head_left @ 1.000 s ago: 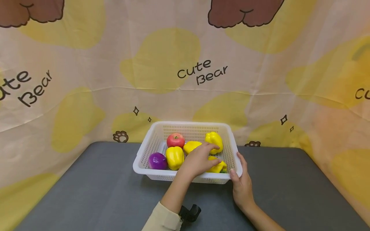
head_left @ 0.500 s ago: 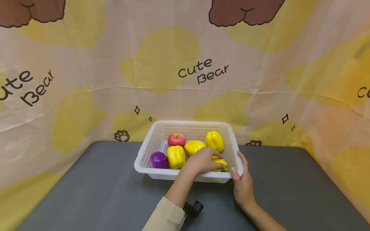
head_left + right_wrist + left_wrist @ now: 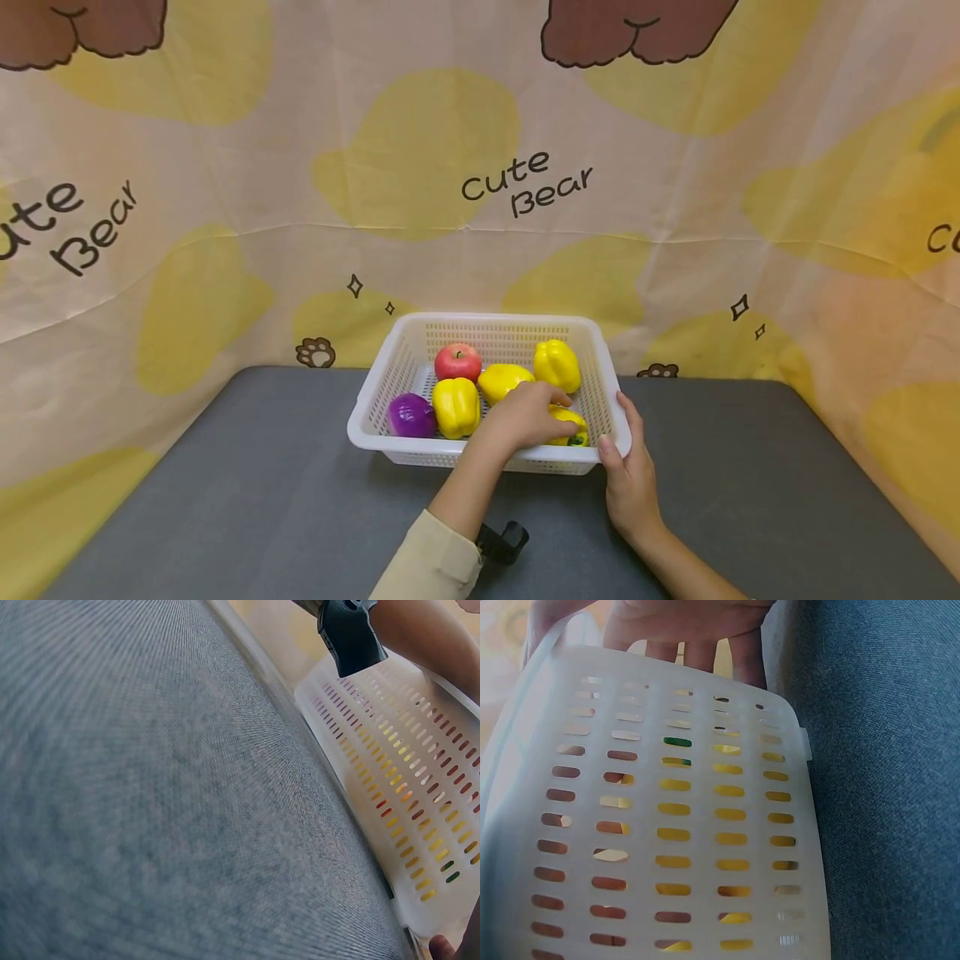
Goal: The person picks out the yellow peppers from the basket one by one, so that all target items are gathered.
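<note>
A yellow pepper (image 3: 567,416) lies in the white basket (image 3: 420,444), at four o'clock from its middle, pinched between thumb and fingers of the left hand (image 3: 517,417); some fingertips are hidden. Another yellow pepper (image 3: 557,367) sits at two, an apple (image 3: 457,364) at ten, an onion (image 3: 412,416) past eight. The right hand (image 3: 630,483) grips the basket's four-o'clock corner, thumb over the rim. Below is a grey table (image 3: 262,483).

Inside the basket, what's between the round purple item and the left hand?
A yellow bell pepper sits between the round purple item and the left hand; the head view shows it.
</note>
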{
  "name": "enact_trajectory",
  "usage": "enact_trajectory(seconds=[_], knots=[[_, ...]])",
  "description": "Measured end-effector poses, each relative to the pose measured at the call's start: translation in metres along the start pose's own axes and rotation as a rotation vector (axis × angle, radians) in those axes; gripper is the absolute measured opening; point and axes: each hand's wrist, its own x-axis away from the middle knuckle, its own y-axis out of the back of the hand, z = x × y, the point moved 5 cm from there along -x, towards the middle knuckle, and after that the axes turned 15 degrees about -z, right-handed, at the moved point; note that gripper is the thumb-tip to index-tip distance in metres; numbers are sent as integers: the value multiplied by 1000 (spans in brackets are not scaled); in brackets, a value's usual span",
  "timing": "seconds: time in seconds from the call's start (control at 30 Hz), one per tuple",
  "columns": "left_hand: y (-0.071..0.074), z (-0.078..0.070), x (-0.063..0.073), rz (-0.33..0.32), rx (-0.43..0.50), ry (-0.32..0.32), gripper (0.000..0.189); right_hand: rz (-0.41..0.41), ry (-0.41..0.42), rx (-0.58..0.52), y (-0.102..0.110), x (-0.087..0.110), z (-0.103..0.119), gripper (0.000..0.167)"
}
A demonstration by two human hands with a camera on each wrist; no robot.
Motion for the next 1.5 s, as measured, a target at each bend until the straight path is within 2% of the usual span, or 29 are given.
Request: enact_trajectory(seconds=[0.27,0.7,0.9,1.03,1.2,1.5], knots=[[0,2,-1,-27,4,22,43,11,2,2,0,0,1,63],[15,9,3,-182,127,93,48,29,8,-27,-6,1,3,64],[26,13,5,-308,274,176,47,32,-8,-27,-5,1,3,65],[34,15,7,-398,391,179,45,16,-8,-18,0,2,2,65],[50,19,17,-462,481,185,42,25,2,-8,2,6,0,65],[96,35,37,-567,575,157,36,20,22,-32,0,2,3,64]])
